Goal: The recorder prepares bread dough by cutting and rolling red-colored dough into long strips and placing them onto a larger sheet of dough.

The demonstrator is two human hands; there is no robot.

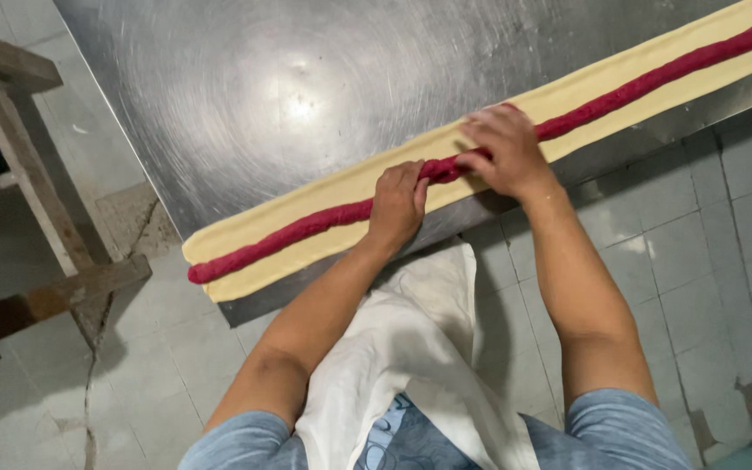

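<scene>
Both hands pressing on the red filling rope along a dough strip at the table's near edge.

Head view: the dough strip (324, 187) is lying across the steel table (263, 96), running close to the near edge, with the red filling rope (289, 231) sitting along its middle. The left hand (399, 202) is curling down over the rope, fingers bent and closing on it; whether it is pinching dough as well cannot be told. The right hand (506, 148) is resting flatter, fingers spread, covering rope and strip just beside the left. Risk, as judged: uneven pressing could thin or break the rope between the hands, and a pull toward the person could drag the strip over the edge onto the tiled floor (698, 244). A white apron (411, 348) is hanging below the table edge.
</scene>
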